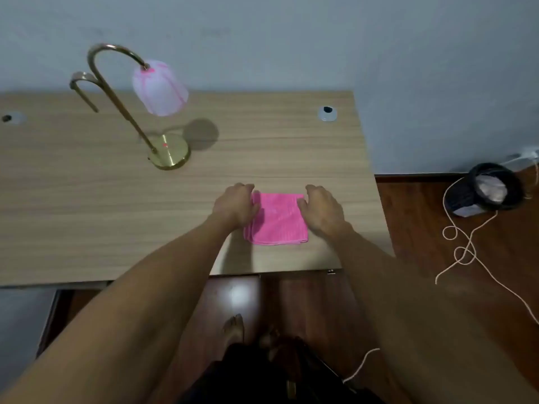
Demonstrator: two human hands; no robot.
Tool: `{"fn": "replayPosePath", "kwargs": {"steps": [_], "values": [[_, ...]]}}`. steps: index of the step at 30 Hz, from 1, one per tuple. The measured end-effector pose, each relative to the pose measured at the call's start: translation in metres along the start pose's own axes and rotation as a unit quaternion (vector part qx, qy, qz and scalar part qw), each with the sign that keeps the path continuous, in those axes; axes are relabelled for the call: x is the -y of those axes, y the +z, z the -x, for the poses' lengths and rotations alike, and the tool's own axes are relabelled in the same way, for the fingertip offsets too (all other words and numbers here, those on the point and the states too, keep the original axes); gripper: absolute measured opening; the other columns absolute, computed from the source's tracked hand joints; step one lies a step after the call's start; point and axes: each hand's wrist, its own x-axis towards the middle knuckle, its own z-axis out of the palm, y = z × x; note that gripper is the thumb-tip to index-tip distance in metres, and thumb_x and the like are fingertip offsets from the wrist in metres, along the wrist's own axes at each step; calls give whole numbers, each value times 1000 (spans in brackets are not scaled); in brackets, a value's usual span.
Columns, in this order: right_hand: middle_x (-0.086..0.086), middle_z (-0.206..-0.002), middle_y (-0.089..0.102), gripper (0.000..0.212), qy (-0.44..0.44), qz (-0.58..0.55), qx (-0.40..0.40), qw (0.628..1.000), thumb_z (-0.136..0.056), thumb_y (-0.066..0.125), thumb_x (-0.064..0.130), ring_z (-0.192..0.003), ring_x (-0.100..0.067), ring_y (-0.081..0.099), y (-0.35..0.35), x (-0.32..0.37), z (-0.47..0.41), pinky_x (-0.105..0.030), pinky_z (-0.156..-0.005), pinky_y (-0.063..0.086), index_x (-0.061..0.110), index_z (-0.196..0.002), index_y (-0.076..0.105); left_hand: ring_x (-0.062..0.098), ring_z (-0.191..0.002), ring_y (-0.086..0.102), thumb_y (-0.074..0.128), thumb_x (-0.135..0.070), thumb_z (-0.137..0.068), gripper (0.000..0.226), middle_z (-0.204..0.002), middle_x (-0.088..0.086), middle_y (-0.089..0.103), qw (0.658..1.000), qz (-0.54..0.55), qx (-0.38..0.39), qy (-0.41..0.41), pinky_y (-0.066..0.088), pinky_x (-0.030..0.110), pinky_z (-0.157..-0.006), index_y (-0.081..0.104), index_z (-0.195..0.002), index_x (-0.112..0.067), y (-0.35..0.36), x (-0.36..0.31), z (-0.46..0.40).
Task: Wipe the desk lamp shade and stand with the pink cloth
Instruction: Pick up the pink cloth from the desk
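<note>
A folded pink cloth (pixel 277 220) lies flat on the wooden desk (pixel 87 205), near its front right corner. My left hand (pixel 236 205) rests on the cloth's left edge and my right hand (pixel 320 211) on its right edge, fingers curled over the far corners. Whether the fingers pinch the cloth I cannot tell. The desk lamp stands at the back left: a pale pink-striped shade (pixel 159 88) hangs from a curved brass stand (pixel 116 91) on a round brass base (pixel 170 153). Both hands are well apart from the lamp.
A grey wall runs behind the desk. Two cable grommets (pixel 327 113) sit in the desktop. To the right, on the dark wooden floor, stands a black bin (pixel 484 189) with a loose white cord (pixel 466 249). My feet show below the desk's front edge.
</note>
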Motion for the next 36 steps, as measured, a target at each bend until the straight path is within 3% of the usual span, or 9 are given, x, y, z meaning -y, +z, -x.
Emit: {"fn": "replayPosePath", "kwargs": {"steps": [3,11,15,19,22,25,29,32,36], "values": [[-16,-113,60,27,19,-19,-4,1000,-104,49,29,-104,-38,62,15,-8,-9,-44,-82,50,5,-110,59,37,-110,63,65,-32,-95,24,-117,14,64,1000,-3,1,1,56,48,-89,62,-111,-14,13,6,-8],[-11,-91,66,9,92,-218,-15,971,-89,69,4,-86,-32,65,46,-12,-31,-41,-81,56,8,-96,67,34,-120,55,75,-25,-88,61,-133,12,49,998,46,23,-29,54,48,-98,51,-145,-27,31,17,-20],[-2,-77,65,34,84,-333,13,939,-81,67,-14,-73,-19,60,37,-2,-28,-35,-68,52,19,-74,63,34,-122,50,80,-22,-80,72,-134,13,45,999,16,34,-21,54,49,-98,48,-143,-31,25,16,-27],[-12,-82,65,28,92,-422,98,896,-85,62,-18,-68,-19,58,16,7,-23,-23,-52,48,10,-82,62,34,-133,41,79,-24,-80,64,-145,12,40,998,-5,52,-35,45,47,-107,58,-140,-31,16,14,-32],[-6,-74,57,30,104,-444,97,884,-87,63,-16,-65,-16,51,4,13,-23,-24,-52,41,13,-82,59,26,-126,47,71,-20,-84,24,-130,5,51,996,59,37,-50,46,43,-107,70,-107,-27,5,13,-30],[-12,-95,66,32,121,-466,91,872,-87,67,-12,-79,-23,61,-7,18,-23,-34,-65,50,19,-96,61,30,-105,69,67,-8,-80,16,-101,6,73,975,206,51,-66,58,45,-94,62,-79,-24,-12,15,-25],[-13,-118,64,60,92,-486,109,862,-80,77,-11,-98,-28,71,-24,32,-15,-38,-79,63,21,-129,65,23,-73,62,73,1,-83,23,-80,8,67,946,318,37,-59,51,34,-69,58,-79,-15,-44,11,-12],[-10,-96,74,38,61,-449,121,883,-80,82,-7,-85,-25,73,-48,52,-9,-30,-67,63,10,-114,75,14,-65,55,74,0,-85,18,-75,3,63,935,350,9,-59,44,25,-56,61,-83,-13,-73,8,-4],[-6,-86,76,9,34,-436,107,893,-88,80,5,-81,-22,74,-81,79,-13,-38,-80,64,11,-92,74,18,-72,60,75,-18,-92,18,-83,6,68,928,369,-30,-46,50,28,-59,67,-96,-2,-114,16,8]]}}
